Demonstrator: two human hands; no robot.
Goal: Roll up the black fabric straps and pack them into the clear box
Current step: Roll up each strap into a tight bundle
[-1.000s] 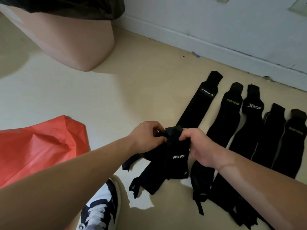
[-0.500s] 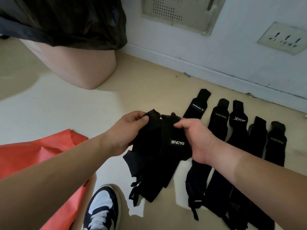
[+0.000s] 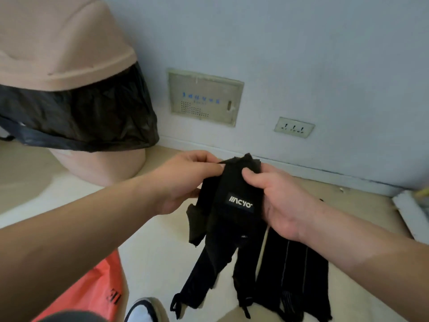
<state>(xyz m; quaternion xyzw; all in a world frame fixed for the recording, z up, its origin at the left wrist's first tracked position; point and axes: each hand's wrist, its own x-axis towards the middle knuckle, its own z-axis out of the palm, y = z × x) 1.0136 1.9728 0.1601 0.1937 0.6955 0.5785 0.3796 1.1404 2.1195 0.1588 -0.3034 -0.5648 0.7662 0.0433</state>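
I hold a bunch of black fabric straps [image 3: 234,205] up in front of me; the front one bears a white logo label. My left hand [image 3: 185,180] pinches the top left edge of the bunch. My right hand [image 3: 276,198] grips its top right side, thumb on the front. The strap tails hang down toward the floor. More black straps [image 3: 292,275] lie on the floor below my right forearm, partly hidden by it. The clear box shows only as a pale edge at the far right [image 3: 411,212], if that is it; I cannot tell.
A pink bin [image 3: 69,54] with a black liner [image 3: 81,117] stands at the left against the wall. A red bag [image 3: 92,291] lies at the bottom left beside my shoe [image 3: 146,310]. A wall panel [image 3: 204,98] and a socket [image 3: 294,127] sit low on the wall.
My hands have lifted the bunch of straps higher and my view has tilted up toward the wall, so the row of straps on the floor is now mostly out of sight.
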